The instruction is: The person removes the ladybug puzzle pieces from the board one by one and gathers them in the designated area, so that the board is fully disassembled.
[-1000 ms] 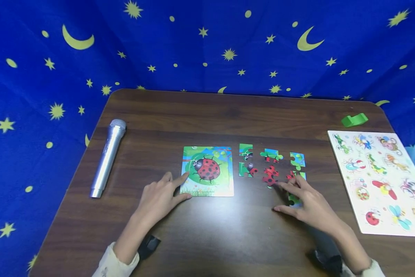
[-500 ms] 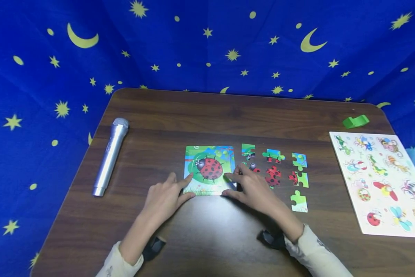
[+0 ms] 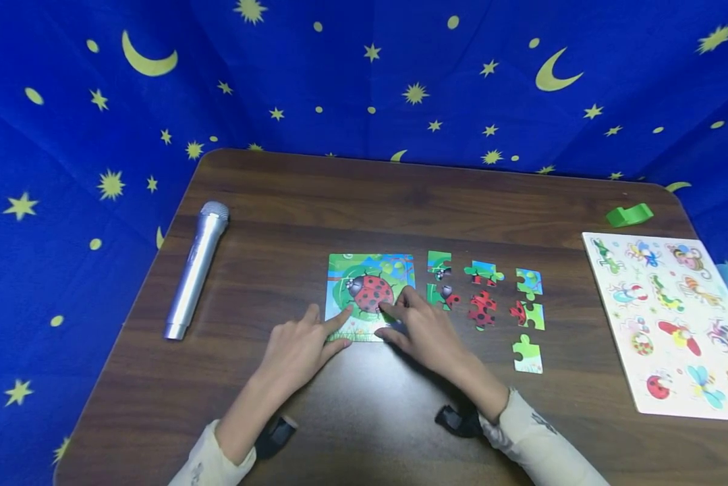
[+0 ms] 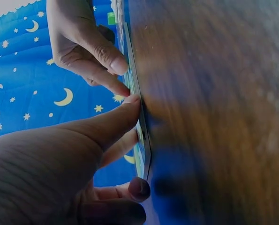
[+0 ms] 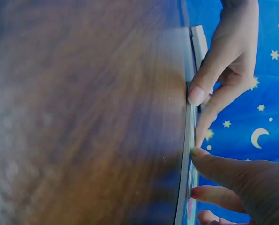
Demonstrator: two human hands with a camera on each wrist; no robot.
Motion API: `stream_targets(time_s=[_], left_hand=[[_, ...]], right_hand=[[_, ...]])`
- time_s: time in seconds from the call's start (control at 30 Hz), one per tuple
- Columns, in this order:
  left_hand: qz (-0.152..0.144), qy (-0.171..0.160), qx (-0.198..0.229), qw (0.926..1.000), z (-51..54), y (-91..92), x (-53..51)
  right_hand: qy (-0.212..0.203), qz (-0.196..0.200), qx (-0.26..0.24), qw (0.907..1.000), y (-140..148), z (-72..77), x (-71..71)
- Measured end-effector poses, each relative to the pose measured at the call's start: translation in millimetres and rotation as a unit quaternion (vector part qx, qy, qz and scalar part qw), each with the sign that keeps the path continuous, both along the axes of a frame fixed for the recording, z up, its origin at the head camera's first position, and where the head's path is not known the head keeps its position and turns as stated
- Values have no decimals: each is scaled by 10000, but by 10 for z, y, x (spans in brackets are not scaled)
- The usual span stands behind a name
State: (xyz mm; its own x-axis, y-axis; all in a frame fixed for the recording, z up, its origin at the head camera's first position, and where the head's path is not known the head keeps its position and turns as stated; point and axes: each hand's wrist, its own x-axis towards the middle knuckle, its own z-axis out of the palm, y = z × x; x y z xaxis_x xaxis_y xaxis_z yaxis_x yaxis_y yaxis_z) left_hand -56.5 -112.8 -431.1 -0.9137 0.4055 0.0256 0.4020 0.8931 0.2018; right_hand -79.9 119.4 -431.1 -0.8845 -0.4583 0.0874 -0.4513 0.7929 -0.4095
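A square ladybug puzzle board (image 3: 372,266) lies flat on the table before me. With index finger and thumb spread, my left hand (image 3: 297,347) touches its lower left part. My right hand (image 3: 427,331) has its index fingertip and thumb on the lower right part of the board. I see no loose piece between those fingertips, though the hand covers that corner. In the left wrist view, both hands' fingertips meet the thin board (image 4: 140,159) edge-on. Several loose puzzle pieces (image 3: 482,308) lie in columns to the right of the board, not touched.
A silver microphone (image 3: 198,273) lies on the left of the wooden table (image 3: 278,202). A white insect peg board (image 3: 673,324) takes up the right side, with a green block-like thing (image 3: 629,215) behind it. A blue star-patterned cloth (image 3: 364,81) hangs beyond the far edge.
My right hand has moved left from beside the right-hand loose pieces onto the puzzle board, then a little further left across it. My left hand has stayed at the board's lower left.
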Motion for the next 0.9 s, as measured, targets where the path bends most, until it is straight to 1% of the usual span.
stream_targets(time_s=[0.13,0.33,0.43,0.53,0.77,0.9], left_hand=[[75,-85,-18,9999,-6,9,3],[199,-186,-149,9995,5,35,0],[246,-218,-169,9993,13,47,2],[277,-207,-173,9993,15,57,2],[257,-125,-238,9993,17,82,-13],[290,-173,-249,9991,19,87,-9]], right_hand=[[37,-107,-87,9999,-7,-11,23],[127,-20,-442,9989,-21,-30,37],[152,-25,-530,9985,-35,-43,29],[285,-77,-501,9983,-58,-47,37],[811,-329,-460,9951,-109,-57,103],[835,-468,-342,9948,-109,-76,110]])
